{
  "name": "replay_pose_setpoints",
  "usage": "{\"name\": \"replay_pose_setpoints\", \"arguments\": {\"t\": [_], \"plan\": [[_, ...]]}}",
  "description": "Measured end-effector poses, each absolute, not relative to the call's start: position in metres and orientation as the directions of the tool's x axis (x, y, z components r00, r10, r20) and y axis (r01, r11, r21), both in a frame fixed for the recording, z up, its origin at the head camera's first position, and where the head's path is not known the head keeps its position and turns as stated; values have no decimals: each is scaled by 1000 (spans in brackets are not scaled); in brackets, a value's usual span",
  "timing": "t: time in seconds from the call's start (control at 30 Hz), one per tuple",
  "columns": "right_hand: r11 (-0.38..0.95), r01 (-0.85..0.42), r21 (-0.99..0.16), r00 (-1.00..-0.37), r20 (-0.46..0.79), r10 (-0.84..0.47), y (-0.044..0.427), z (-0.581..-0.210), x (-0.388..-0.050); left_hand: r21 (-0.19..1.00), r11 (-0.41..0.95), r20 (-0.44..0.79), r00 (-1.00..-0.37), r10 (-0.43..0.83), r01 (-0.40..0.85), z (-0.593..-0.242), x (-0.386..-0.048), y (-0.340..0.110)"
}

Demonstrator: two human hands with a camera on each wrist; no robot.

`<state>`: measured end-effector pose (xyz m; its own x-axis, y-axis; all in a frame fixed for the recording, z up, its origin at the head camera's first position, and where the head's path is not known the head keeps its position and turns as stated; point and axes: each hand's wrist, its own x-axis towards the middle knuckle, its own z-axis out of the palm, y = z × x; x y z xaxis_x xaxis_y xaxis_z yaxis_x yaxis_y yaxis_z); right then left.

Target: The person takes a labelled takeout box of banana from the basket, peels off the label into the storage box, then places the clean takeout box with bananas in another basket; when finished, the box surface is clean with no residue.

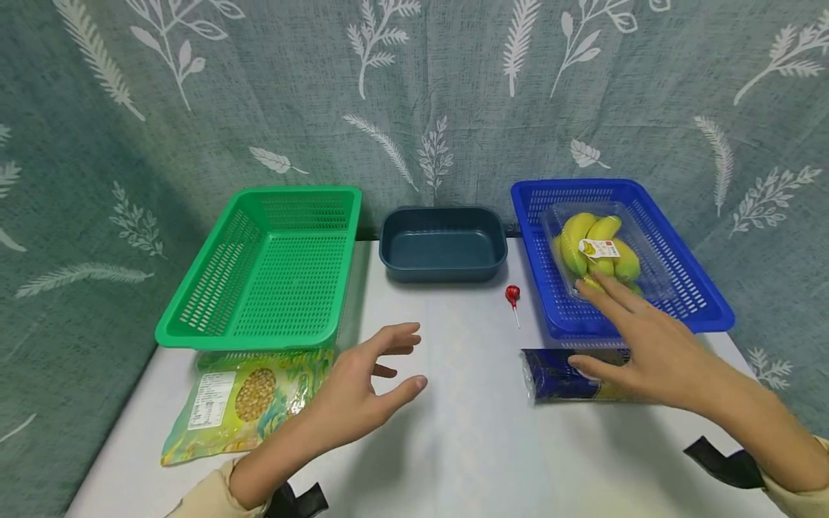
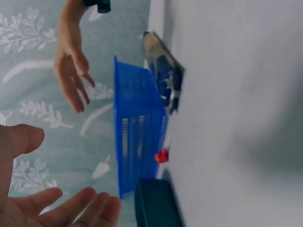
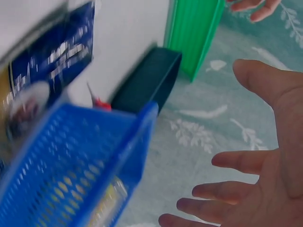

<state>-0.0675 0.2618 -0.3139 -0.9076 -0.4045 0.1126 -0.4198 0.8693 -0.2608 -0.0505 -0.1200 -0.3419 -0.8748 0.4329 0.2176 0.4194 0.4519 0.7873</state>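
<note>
In the head view the left hand [image 1: 359,385] hangs above the white table, its fingers loosely bent and apart, holding nothing. A green patterned bag [image 1: 249,403] lies to its left, in front of the green basket [image 1: 335,288]. The right hand [image 1: 654,345], fingers spread and holding nothing, hovers over the front of the blue basket [image 1: 550,309] and a dark blue packet [image 1: 560,374], partly hiding both. Inside the blue basket sits a clear box of bananas [image 1: 573,244]. The right wrist view shows the right hand [image 3: 265,170] with thumb and fingers wide apart.
A dark teal bin [image 1: 443,273] stands at the back between the two baskets. A red lollipop [image 1: 512,293] lies on the table [image 1: 466,432] near the blue basket's left side. Patterned green cloth [image 1: 440,93] hangs behind and at both sides.
</note>
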Motion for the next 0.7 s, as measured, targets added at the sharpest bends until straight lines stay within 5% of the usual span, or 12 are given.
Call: {"name": "replay_pose_setpoints", "arguments": {"t": [0.37,0.7], "plan": [[894,-395,-209,-918,104,-382,288,-279,-88,801,405,213,-842,496,441,-318,-79,-104],[905,-363,-223,-932,68,-357,304,-270,-118,892,334,138,-886,442,305,-333,-107,-69]]}}
